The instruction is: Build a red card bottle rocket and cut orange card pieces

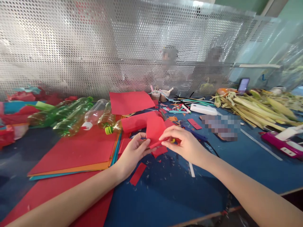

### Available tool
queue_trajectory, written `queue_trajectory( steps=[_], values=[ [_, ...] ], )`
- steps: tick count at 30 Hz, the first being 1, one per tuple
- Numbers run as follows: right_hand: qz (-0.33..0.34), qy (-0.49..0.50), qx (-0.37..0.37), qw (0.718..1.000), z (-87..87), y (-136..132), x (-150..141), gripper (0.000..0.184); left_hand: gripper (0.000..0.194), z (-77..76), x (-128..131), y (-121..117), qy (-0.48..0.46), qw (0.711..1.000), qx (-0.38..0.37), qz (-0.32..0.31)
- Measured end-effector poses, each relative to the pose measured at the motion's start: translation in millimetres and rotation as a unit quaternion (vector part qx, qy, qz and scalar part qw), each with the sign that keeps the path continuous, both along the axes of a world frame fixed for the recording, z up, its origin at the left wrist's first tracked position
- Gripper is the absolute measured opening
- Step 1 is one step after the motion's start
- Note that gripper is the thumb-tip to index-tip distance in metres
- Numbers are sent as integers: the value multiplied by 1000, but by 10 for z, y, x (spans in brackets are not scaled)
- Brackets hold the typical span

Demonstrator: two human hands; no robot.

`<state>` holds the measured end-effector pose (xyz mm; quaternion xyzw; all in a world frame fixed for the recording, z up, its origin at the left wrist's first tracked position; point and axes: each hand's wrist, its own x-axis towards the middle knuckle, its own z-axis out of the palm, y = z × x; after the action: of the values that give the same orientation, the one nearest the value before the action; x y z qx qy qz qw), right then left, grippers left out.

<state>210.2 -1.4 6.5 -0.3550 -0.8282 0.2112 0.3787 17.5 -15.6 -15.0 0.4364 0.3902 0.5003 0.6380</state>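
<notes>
Between my two hands is a piece of red paper (156,127), curved at the top and folded along its lower edge. My left hand (136,148) pinches its lower left side, thumb on top. At its right edge, the fingertips of my right hand (183,142) are closed on the same paper. Just behind lies a plastic bottle wrapped in red paper (134,122), its yellow-green cap (109,130) pointing left. A small red paper strip (138,174) rests on the blue table below my hands.
Stacked coloured sheets (78,151) lie at left, with several plastic bottles (71,119) behind. Paper scraps, a white glue gun-like object (203,109) and a blurred phone-like item (221,127) are right of centre. Dried husks (255,107) and a magenta device (281,143) lie farther right. A perforated metal screen (94,47) stands behind.
</notes>
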Motion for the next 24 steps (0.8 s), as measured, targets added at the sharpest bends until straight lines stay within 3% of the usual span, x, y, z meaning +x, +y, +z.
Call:
queue_trajectory(
  steps=[3, 8, 16, 21, 24],
  values=[
    [-12, -48, 19, 999, -33, 11, -9, 9, 21, -6, 9, -22, -39, 999, -18, -23],
    [-28, -40, 25, 998, -38, 36, -6, 11, 17, 18, 9, -46, -67, 996, -31, -40],
    [-14, -47, 24, 999, -55, 44, -7, 9, 22, 31, 4, -47, -45, 997, -22, -55],
    [-49, -25, 54, 997, -49, 45, 12, 6, 23, 22, -2, -28, -45, 998, -16, -42],
    [-47, 8, -7, 999, -35, 52, 32, 6, 22, 20, -10, -15, -46, 998, -13, -33]
  ],
)
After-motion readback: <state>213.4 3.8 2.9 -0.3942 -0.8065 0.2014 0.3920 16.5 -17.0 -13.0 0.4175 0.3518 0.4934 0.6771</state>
